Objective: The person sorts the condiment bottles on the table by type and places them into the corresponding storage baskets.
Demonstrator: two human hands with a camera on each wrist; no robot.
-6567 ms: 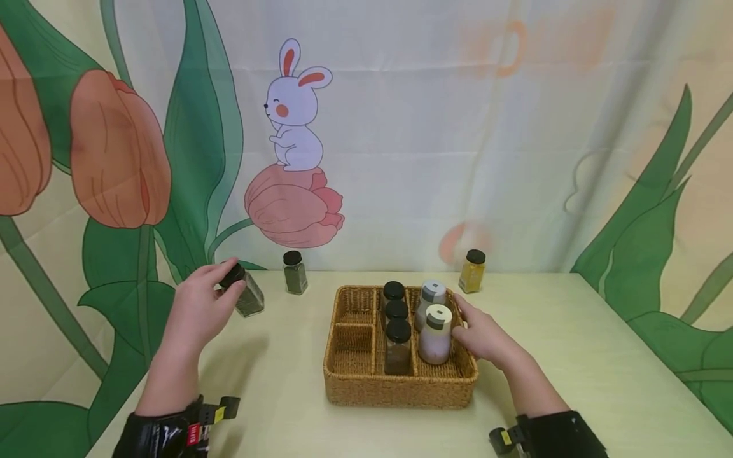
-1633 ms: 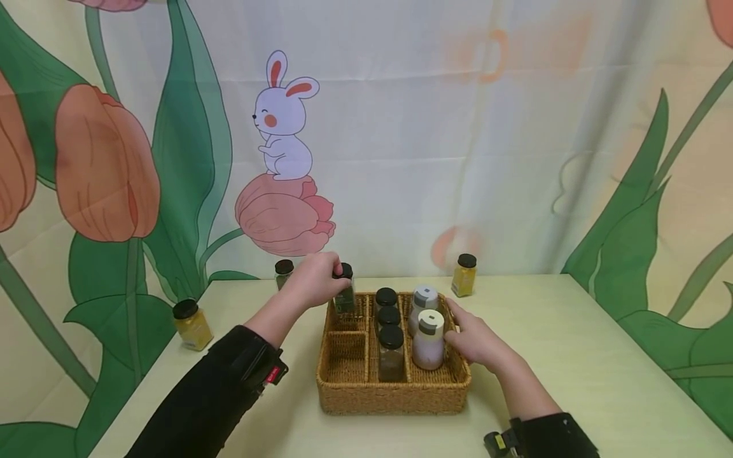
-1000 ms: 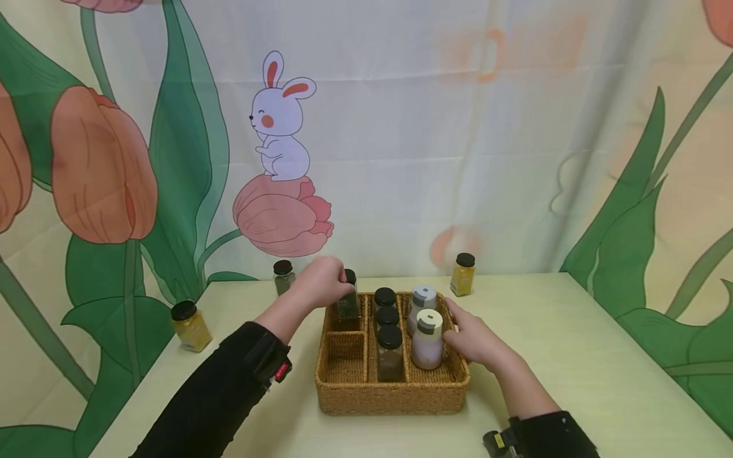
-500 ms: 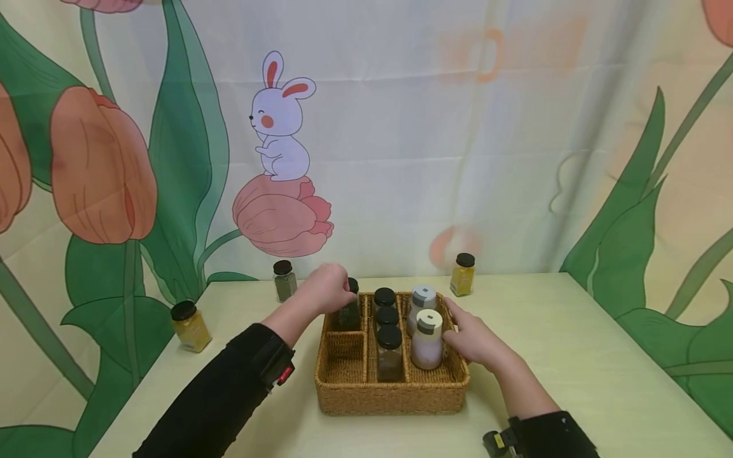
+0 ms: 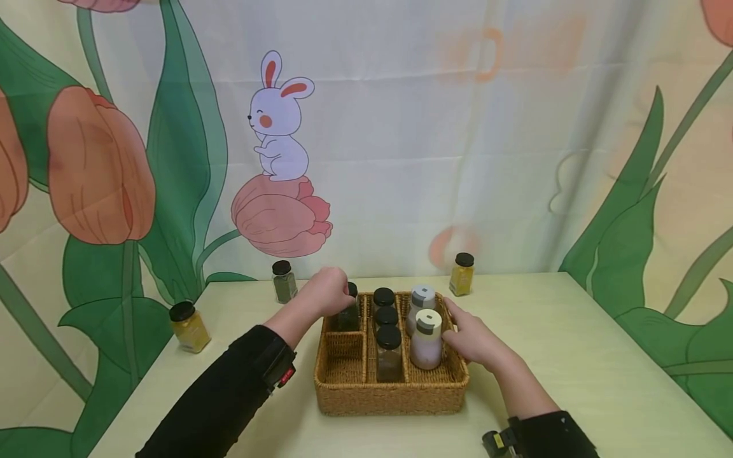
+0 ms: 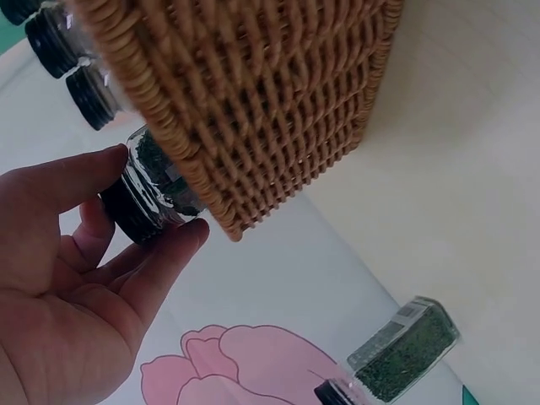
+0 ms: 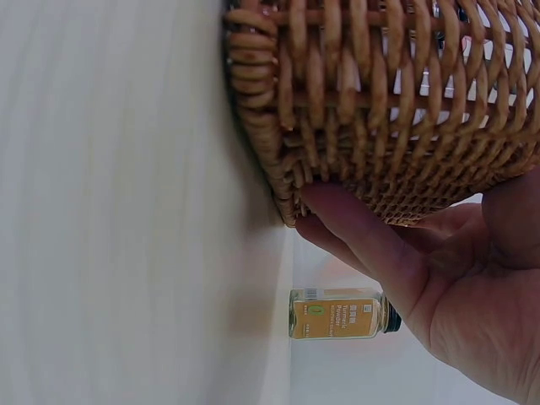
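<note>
Inside the back-left compartment of the wicker basket (image 5: pixel 389 399), a green herb jar (image 5: pixel 348 316) stands with its black lid up. My left hand (image 5: pixel 322 292) holds this jar near the lid; thumb and fingers sit on either side of it in the left wrist view, where the basket wall hides its lower part. My right hand (image 5: pixel 478 335) grips the basket's right side, its fingers (image 7: pixel 363 232) against the outer weave in the right wrist view. The middle compartment holds a row of black-lidded jars (image 5: pixel 389 356). Two pale-lidded shakers (image 5: pixel 427 343) stand in the right one.
A second herb jar (image 5: pixel 284 283) stands behind my left forearm. Yellow jars stand on the table (image 5: pixel 572 356): one at the left edge (image 5: pixel 190 329), and a turmeric powder jar (image 5: pixel 461 275) behind the basket's right side. A printed cloth (image 5: pixel 389 140) hangs behind the table.
My left hand has carried the herb jar from the table's left side into the back-left compartment, lowering it over the last second. The right hand stays on the basket.
</note>
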